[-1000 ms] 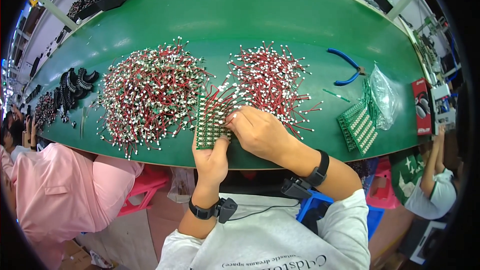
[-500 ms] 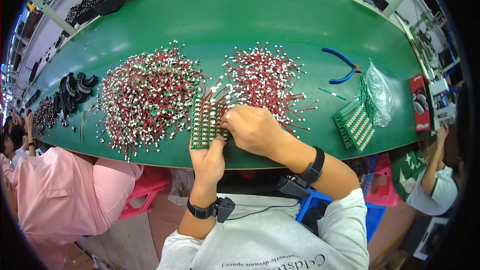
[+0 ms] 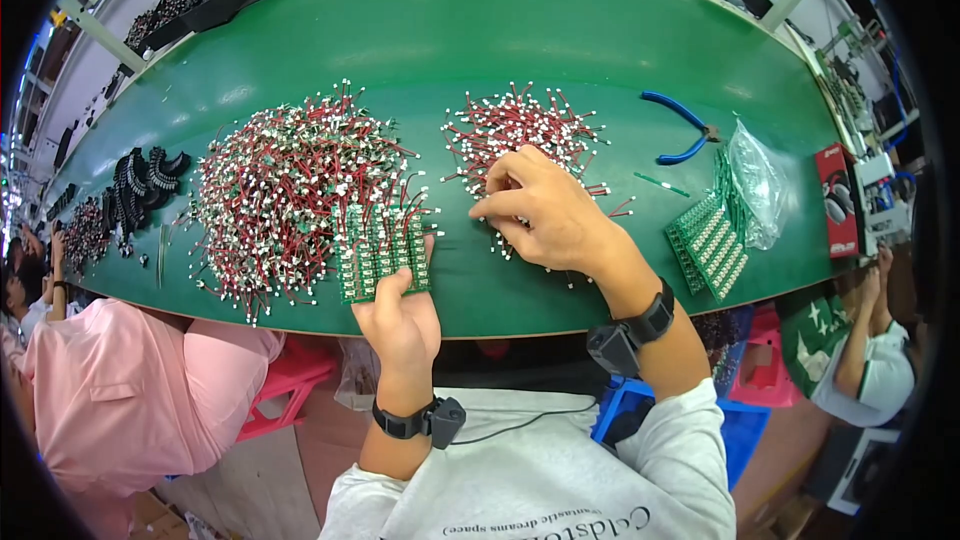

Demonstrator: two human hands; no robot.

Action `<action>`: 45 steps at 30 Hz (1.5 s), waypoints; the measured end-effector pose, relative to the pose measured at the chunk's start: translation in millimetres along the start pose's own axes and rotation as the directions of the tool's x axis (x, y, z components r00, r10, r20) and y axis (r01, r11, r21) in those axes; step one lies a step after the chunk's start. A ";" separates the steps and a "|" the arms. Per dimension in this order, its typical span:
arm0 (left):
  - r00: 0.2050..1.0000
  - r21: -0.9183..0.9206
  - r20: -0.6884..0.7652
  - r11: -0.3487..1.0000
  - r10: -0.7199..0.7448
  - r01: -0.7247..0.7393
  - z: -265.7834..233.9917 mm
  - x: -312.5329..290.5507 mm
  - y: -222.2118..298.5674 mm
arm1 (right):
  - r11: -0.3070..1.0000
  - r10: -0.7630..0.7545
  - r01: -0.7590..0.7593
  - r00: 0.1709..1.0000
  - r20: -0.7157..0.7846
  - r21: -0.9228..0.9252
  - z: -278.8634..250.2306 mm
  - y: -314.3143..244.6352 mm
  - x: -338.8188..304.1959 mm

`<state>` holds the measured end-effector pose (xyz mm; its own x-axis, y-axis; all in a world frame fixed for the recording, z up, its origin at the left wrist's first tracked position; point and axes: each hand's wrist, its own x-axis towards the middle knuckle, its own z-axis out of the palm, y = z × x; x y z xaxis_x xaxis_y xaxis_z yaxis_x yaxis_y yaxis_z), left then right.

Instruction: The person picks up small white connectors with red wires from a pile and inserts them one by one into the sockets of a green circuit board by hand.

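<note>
My left hand (image 3: 398,315) grips a green circuit board panel (image 3: 385,252) by its near edge, thumb on top. Rows of small white parts cover the panel, and short red cables with white connectors stick out along its far side. My right hand (image 3: 548,208) is over the near side of a pile of red cables (image 3: 520,125) with white plug ends. Its fingers are bent in a pinch at the pile's left edge; whatever is between the fingertips is too small to make out. Left of the panel lies a larger heap of red cables with small green boards (image 3: 290,190).
Blue-handled pliers (image 3: 690,130), stacked green panels (image 3: 708,248), a clear plastic bag (image 3: 760,185) and a red box (image 3: 838,202) lie to the right. Black curved parts (image 3: 145,180) sit at the far left. A person in pink (image 3: 130,380) sits on my left, another person (image 3: 870,370) on my right.
My right hand has left the panel and moved right to the cable pile. My left hand has shifted the panel left and toward me, beside the larger heap.
</note>
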<state>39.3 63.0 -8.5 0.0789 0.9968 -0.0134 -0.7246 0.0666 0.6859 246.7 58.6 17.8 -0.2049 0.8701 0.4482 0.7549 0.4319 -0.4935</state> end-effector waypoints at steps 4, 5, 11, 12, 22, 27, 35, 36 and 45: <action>1.000 -0.062 0.001 0.998 -0.030 0.030 -1.8 -0.7 2.5 | 0.989 -0.058 0.039 0.990 0.130 0.143 -5.0 -7.9 -0.2; 1.000 -0.064 -0.001 0.998 -0.029 0.029 -1.5 -0.3 1.7 | 0.995 -0.024 0.008 0.985 0.172 0.096 -1.4 -6.2 -3.0; 0.998 0.001 0.035 0.999 -0.050 0.050 -4.0 0.2 -1.8 | 0.998 -0.042 0.036 0.988 0.146 0.048 6.0 -9.2 -1.1; 0.998 0.002 0.036 0.999 -0.050 0.050 -2.9 0.3 -0.8 | 0.998 -0.042 0.036 0.989 0.144 0.048 6.9 -10.3 1.9; 0.994 0.116 0.054 0.990 -0.093 0.086 -1.0 -0.4 -2.8 | 0.879 0.075 -0.027 0.994 -0.082 0.476 14.6 -35.8 3.6; 0.997 0.120 0.027 0.991 -0.070 0.067 6.1 -0.7 -3.5 | 0.929 0.029 0.039 0.983 -0.179 0.367 21.2 -31.2 1.4; 0.994 0.176 0.082 0.983 -0.075 0.060 -4.7 -2.3 -8.7 | 0.945 -0.244 0.294 0.926 -0.288 0.143 23.4 -46.4 1.0; 0.994 0.177 0.082 0.983 -0.073 0.057 -5.0 -2.3 -9.4 | 0.944 -0.245 0.296 0.925 -0.289 0.144 25.2 -47.5 2.0; 0.970 0.278 0.243 0.960 -0.028 -0.042 -28.0 -3.5 -19.1 | 0.925 -0.225 0.302 0.924 -0.308 0.231 31.4 -55.3 1.7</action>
<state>33.8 59.5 -41.9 0.2633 0.9538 0.1447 -0.5086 0.0098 0.8610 185.0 43.6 22.4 -0.1676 0.6340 0.7550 0.4926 0.7172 -0.4929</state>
